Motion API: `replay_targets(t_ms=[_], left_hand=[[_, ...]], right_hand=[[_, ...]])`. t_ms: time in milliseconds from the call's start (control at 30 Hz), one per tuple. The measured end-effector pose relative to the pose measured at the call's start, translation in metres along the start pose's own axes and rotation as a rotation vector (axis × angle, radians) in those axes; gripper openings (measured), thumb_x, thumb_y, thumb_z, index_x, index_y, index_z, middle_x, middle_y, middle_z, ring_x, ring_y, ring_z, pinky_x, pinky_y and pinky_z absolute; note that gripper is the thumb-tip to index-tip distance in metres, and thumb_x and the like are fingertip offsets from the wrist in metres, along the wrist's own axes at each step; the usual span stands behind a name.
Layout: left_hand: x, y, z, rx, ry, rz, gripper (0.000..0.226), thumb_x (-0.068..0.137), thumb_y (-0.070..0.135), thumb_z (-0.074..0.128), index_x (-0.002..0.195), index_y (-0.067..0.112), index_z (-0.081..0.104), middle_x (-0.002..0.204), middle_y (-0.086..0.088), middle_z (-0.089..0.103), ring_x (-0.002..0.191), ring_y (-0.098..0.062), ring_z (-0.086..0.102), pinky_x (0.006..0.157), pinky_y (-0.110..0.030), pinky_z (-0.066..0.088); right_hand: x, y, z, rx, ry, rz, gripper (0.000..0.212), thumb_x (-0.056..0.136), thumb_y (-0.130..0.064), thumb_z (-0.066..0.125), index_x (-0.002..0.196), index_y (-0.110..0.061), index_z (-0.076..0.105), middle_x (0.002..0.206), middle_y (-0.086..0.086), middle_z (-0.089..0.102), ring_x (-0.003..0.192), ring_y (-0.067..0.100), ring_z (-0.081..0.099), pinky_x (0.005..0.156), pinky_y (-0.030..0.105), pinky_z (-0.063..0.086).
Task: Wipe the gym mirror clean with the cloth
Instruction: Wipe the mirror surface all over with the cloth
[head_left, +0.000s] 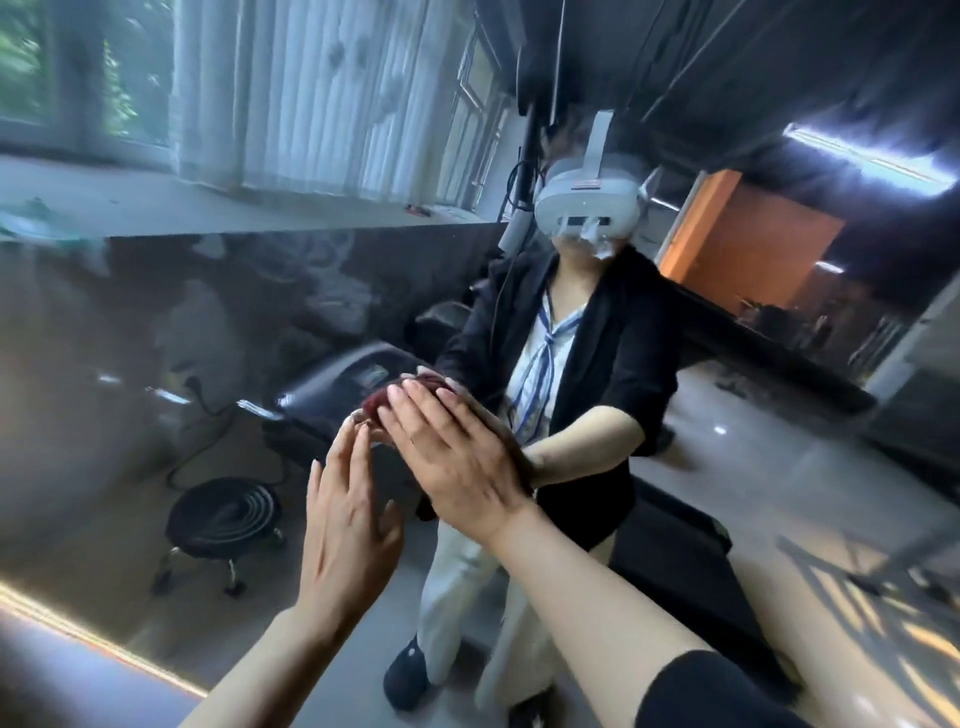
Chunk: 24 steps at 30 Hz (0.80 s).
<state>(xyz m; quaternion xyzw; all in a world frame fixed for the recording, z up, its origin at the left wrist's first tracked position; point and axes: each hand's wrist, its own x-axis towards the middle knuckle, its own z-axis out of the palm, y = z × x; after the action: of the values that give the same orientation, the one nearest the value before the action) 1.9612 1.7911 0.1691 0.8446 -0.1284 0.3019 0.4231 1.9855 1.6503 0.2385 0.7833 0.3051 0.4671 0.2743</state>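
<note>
Right hand (457, 457) lies flat, fingers straight, pressing the dark red cloth (410, 397) against the gym mirror (156, 338) at frame centre. Left hand (348, 519) open, holding nothing, beside it. Wiping under way; next stroke needs steady pressure.

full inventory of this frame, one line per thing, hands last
cloth: 1, dark red, bunched against the glass under the right hand's fingertips
mirror: 1, smeary glass filling the view, lit strip along its lower-left edge
reflected person: 1, black jacket, pale trousers, white headset, centre
reflected stool: 1, black, on castors, lower left
reflected curtain: 1, white, upper left
left hand: 1, fingers straight, fingertips near the cloth
right hand: 1, flat, pressing the cloth on the mirror
</note>
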Motion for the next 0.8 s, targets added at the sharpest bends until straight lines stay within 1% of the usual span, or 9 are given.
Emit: replay_targets(t_ms=[67, 167, 233, 333, 400, 500, 600, 700, 800], left_hand=[[-0.003, -0.002, 0.002, 0.012, -0.012, 0.000, 0.092, 0.062, -0.010, 0.072, 0.147, -0.003, 0.037, 0.156, -0.018, 0.032, 0.139, -0.038, 0.037, 0.107, -0.067, 0.036], [-0.007, -0.001, 0.006, 0.014, -0.009, -0.038, 0.093, 0.064, -0.009, 0.070, 0.149, -0.002, 0.033, 0.157, -0.017, 0.028, 0.139, -0.038, 0.035, 0.109, -0.067, 0.033], [-0.008, -0.001, 0.008, -0.014, -0.003, -0.030, 0.094, 0.064, -0.008, 0.068, 0.150, 0.000, 0.031, 0.158, -0.017, 0.027, 0.140, -0.036, 0.033, 0.110, -0.067, 0.032], [-0.009, -0.009, 0.006, -0.064, 0.029, -0.019, 0.088, 0.068, -0.006, 0.060, 0.150, 0.001, 0.030, 0.157, -0.015, 0.029, 0.141, -0.033, 0.032, 0.109, -0.066, 0.034], [-0.012, -0.017, 0.006, -0.090, 0.064, -0.106, 0.087, 0.070, -0.009, 0.061, 0.151, 0.000, 0.030, 0.157, -0.014, 0.030, 0.141, -0.032, 0.033, 0.109, -0.064, 0.036], [-0.021, -0.025, 0.006, -0.084, 0.069, -0.231, 0.085, 0.073, -0.009, 0.063, 0.151, -0.001, 0.030, 0.158, -0.017, 0.030, 0.142, -0.037, 0.035, 0.110, -0.062, 0.036], [-0.033, -0.023, 0.009, -0.063, 0.028, -0.224, 0.082, 0.075, -0.010, 0.064, 0.151, -0.002, 0.032, 0.157, -0.020, 0.031, 0.141, -0.039, 0.036, 0.112, -0.061, 0.035], [-0.039, -0.015, 0.013, -0.075, -0.025, -0.162, 0.086, 0.072, -0.012, 0.064, 0.151, -0.001, 0.033, 0.157, -0.019, 0.031, 0.142, -0.038, 0.033, 0.112, -0.063, 0.034], [-0.040, -0.003, 0.019, -0.105, -0.055, -0.137, 0.089, 0.065, -0.013, 0.064, 0.149, 0.000, 0.036, 0.156, -0.018, 0.031, 0.142, -0.035, 0.030, 0.108, -0.064, 0.037]], right_hand=[[-0.009, 0.018, -0.011, -0.013, 0.087, 0.085, 0.046, 0.104, -0.008, 0.032, 0.144, -0.008, 0.053, 0.152, 0.012, 0.047, 0.143, 0.027, 0.041, 0.121, 0.041, 0.030], [0.009, 0.041, -0.021, -0.047, 0.281, 0.346, 0.042, 0.104, -0.004, 0.037, 0.141, -0.005, 0.056, 0.151, 0.014, 0.043, 0.141, 0.032, 0.042, 0.117, 0.046, 0.036], [0.037, 0.041, -0.018, -0.027, 0.341, 0.430, 0.041, 0.104, -0.002, 0.037, 0.140, -0.005, 0.057, 0.149, 0.015, 0.048, 0.139, 0.034, 0.046, 0.115, 0.048, 0.039], [0.063, 0.020, -0.005, -0.012, 0.272, 0.263, 0.044, 0.103, -0.004, 0.036, 0.143, -0.004, 0.053, 0.149, 0.015, 0.050, 0.140, 0.032, 0.046, 0.116, 0.047, 0.037], [0.062, -0.001, 0.007, 0.013, 0.194, 0.147, 0.046, 0.104, -0.009, 0.032, 0.146, -0.005, 0.050, 0.151, 0.013, 0.048, 0.142, 0.029, 0.043, 0.118, 0.044, 0.033], [0.033, -0.029, 0.020, 0.019, 0.096, 0.046, 0.047, 0.102, -0.013, 0.036, 0.147, -0.008, 0.049, 0.152, 0.009, 0.047, 0.143, 0.025, 0.042, 0.121, 0.039, 0.029], [-0.024, -0.036, 0.021, -0.015, -0.027, -0.074, 0.047, 0.101, -0.013, 0.041, 0.147, -0.009, 0.049, 0.151, 0.009, 0.049, 0.143, 0.026, 0.041, 0.122, 0.039, 0.028], [-0.068, -0.010, 0.004, -0.052, -0.035, -0.030, 0.044, 0.102, -0.009, 0.042, 0.146, -0.010, 0.051, 0.151, 0.010, 0.049, 0.142, 0.027, 0.039, 0.123, 0.041, 0.026], [-0.062, 0.031, -0.022, -0.098, 0.139, 0.252, 0.040, 0.102, -0.004, 0.047, 0.142, -0.006, 0.056, 0.150, 0.017, 0.047, 0.139, 0.034, 0.042, 0.121, 0.048, 0.028]])
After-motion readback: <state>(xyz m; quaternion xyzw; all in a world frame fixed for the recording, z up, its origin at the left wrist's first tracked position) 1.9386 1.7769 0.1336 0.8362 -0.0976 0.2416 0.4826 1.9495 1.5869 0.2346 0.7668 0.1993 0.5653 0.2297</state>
